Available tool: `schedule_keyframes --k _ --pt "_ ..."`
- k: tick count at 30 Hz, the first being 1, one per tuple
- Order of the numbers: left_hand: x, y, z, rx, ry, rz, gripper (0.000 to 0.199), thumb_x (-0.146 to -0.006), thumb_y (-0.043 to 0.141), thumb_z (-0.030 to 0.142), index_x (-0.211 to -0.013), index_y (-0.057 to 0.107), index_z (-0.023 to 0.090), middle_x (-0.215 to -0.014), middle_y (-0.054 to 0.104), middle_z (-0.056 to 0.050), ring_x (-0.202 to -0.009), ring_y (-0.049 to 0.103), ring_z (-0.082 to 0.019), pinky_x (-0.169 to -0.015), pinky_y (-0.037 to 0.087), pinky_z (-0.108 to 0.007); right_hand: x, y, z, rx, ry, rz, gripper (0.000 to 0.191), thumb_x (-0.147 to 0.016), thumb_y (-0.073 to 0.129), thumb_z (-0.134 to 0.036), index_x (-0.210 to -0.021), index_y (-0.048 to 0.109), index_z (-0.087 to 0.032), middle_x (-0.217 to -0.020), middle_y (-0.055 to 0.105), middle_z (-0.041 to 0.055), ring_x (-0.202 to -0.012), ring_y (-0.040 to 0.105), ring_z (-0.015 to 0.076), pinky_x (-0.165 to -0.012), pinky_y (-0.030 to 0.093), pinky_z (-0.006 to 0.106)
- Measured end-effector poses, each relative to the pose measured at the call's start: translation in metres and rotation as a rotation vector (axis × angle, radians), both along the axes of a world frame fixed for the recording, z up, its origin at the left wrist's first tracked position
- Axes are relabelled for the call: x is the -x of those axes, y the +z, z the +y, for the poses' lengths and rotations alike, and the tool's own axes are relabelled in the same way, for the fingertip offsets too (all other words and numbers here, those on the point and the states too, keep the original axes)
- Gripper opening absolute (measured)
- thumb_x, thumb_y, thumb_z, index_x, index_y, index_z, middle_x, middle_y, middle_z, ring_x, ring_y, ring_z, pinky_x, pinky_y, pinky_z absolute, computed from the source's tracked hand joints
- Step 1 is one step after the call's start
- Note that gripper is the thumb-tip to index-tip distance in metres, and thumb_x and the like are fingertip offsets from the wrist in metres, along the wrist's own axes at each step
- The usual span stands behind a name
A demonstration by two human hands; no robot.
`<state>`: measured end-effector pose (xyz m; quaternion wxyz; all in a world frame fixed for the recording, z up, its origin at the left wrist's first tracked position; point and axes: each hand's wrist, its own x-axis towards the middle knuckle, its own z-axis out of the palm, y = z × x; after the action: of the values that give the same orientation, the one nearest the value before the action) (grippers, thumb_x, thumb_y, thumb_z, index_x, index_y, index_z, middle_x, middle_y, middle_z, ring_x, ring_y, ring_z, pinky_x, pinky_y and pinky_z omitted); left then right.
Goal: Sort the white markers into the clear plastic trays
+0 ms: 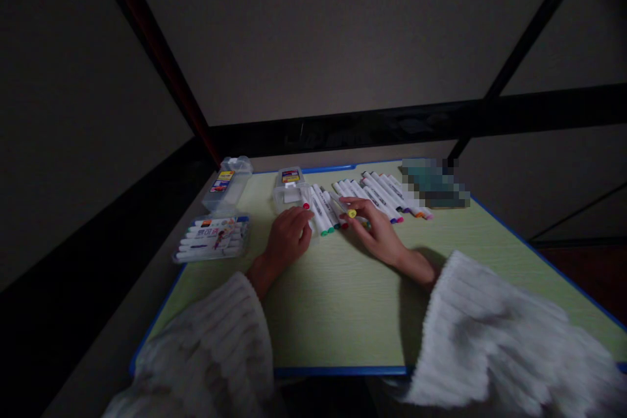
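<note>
My left hand is closed, with its fingers curled at a white marker with a red end; part of this grip is hidden. My right hand pinches a white marker with a yellow end, its yellow tip pointing toward me. Between the two hands lie several white markers with green and red ends, side by side on the table. Just beyond my left hand stands a clear plastic case with a colourful label.
More white markers lie in rows right of centre. A blurred dark green flat object is at the back right. An open clear case and a filled marker pack sit left. The green table has blue edges.
</note>
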<state>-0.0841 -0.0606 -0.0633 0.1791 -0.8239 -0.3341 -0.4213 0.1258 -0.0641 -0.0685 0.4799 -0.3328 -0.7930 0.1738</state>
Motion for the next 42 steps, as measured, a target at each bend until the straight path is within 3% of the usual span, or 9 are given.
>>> schedule_keyframes --k 4,8,19,28,35,42 --pt "0.000 0.000 0.000 0.019 0.001 0.010 0.017 -0.075 0.043 0.008 -0.086 0.054 0.016 -0.084 0.064 -0.007 -0.081 0.060 -0.016 -0.072 0.051 -0.030 0.004 -0.004 0.001 0.157 0.123 0.109 0.013 -0.088 0.042 -0.025 -0.099 0.043 -0.020 -0.118 0.051 0.0115 -0.106 0.052 0.0178 -0.088 0.044 0.037" --pt "0.000 0.000 0.000 0.000 -0.002 0.014 0.018 -0.075 0.044 0.007 -0.086 0.054 0.016 -0.082 0.063 -0.006 -0.079 0.060 -0.015 -0.071 0.051 -0.029 0.006 -0.005 0.001 0.183 0.147 0.227 0.013 -0.087 0.044 -0.026 -0.099 0.044 -0.020 -0.117 0.052 0.0111 -0.101 0.055 0.0168 -0.087 0.046 0.036" --pt "0.000 0.002 0.000 0.006 -0.007 0.021 0.017 -0.075 0.044 0.008 -0.087 0.053 0.015 -0.084 0.063 -0.008 -0.079 0.060 -0.016 -0.072 0.051 -0.030 0.007 0.008 -0.005 0.011 0.034 0.103 0.027 -0.088 0.042 -0.022 -0.114 0.050 -0.022 -0.114 0.055 0.0085 -0.109 0.049 0.0189 -0.092 0.043 0.039" --pt "-0.005 0.004 -0.003 0.025 -0.002 -0.014 0.024 -0.078 0.047 0.016 -0.101 0.050 0.016 -0.091 0.062 -0.009 -0.086 0.059 -0.016 -0.075 0.050 -0.030 0.021 0.018 -0.022 0.003 0.087 0.195 0.031 -0.086 0.045 -0.023 -0.117 0.048 -0.025 -0.116 0.053 0.0085 -0.109 0.049 0.0210 -0.087 0.047 0.038" --pt "-0.010 0.008 -0.005 -0.025 -0.036 0.022 0.017 -0.082 0.048 0.026 -0.095 0.052 0.017 -0.089 0.062 -0.007 -0.086 0.060 -0.017 -0.073 0.050 -0.029 0.028 0.027 -0.035 -0.019 0.194 0.184 0.038 -0.084 0.044 -0.014 -0.120 0.045 -0.027 -0.116 0.053 0.0073 -0.110 0.048 0.0201 -0.091 0.044 0.040" --pt "-0.008 0.010 -0.005 -0.005 -0.096 -0.019 0.026 -0.085 0.043 0.036 -0.096 0.054 0.016 -0.086 0.061 -0.007 -0.081 0.059 -0.016 -0.071 0.049 -0.029 0.031 0.038 -0.046 -0.069 0.255 0.147 0.046 -0.082 0.044 -0.009 -0.124 0.042 -0.027 -0.118 0.053 0.0067 -0.112 0.047 0.0189 -0.094 0.043 0.040"
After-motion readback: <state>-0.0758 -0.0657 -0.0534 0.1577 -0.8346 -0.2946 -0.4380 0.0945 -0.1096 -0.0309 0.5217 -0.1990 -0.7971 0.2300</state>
